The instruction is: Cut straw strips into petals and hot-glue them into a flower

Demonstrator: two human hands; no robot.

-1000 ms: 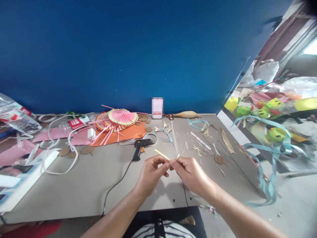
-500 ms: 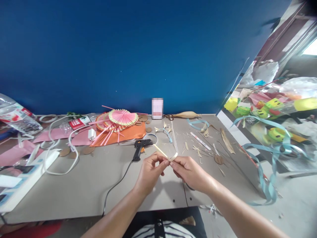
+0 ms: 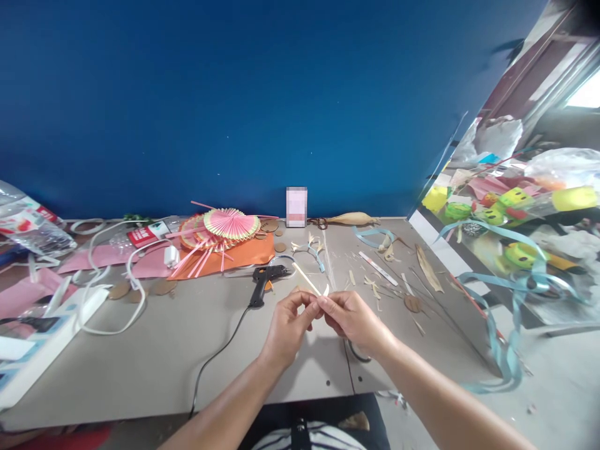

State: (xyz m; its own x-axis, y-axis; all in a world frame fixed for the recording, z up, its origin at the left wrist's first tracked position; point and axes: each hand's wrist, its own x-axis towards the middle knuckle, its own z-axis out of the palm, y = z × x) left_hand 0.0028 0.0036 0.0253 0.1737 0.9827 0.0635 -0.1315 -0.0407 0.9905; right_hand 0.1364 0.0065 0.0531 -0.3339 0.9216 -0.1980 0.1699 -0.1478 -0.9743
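My left hand (image 3: 291, 322) and my right hand (image 3: 351, 315) meet over the front of the table, thumbs and forefingers pinched together. Between them is a thin cream-coloured strip (image 3: 307, 279), perhaps dried husk. Its long end points up and left from the fingers, and a short curled end shows just above my fingertips. The part inside the pinch is hidden. Beyond my left hand lies a black glue gun (image 3: 265, 281) with its cord. A pale blue ribbon loop with cream tips (image 3: 315, 250) rests on the table ahead of my hands.
Pink and orange paper fans (image 3: 232, 228) lie at the back left, near a white power strip (image 3: 51, 350) and cables. Right of my hands are a white pen-like stick (image 3: 377, 269), husk scraps (image 3: 372, 286) and a wooden disc (image 3: 413, 304). Blue ribbon (image 3: 515, 337) hangs at the right edge.
The strip's curled end, earlier a wide loop over my right fingers, is now shorter and closer to the pinch. My hands stay together in nearly the same place.
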